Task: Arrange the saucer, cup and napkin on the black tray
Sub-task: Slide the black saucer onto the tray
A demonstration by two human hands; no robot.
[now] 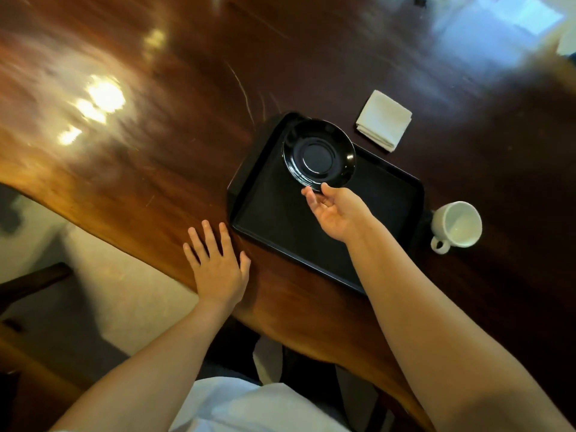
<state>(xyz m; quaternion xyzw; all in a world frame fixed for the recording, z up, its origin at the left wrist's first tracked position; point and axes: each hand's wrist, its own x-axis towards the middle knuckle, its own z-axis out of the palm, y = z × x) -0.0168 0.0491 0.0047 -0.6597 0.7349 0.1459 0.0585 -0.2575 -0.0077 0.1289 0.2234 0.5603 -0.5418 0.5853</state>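
A black saucer (318, 154) is over the far left part of the black tray (280, 226), tilted a little. My right hand (333, 210) grips its near rim between thumb and fingers. I cannot tell whether the saucer touches the tray. A folded white napkin (384, 120) lies on the table just beyond the tray's far edge. A white cup (456, 226) stands on the table to the right of the tray, handle toward me. My left hand (216, 263) rests flat on the table, fingers spread, left of the tray's near corner.
The glossy wooden table (156, 151) runs wide to the left and far side, with bright light reflections. Its curved near edge passes under my left hand. White papers (526, 14) lie at the far right. A dark chair (28, 282) stands on the floor at the left.
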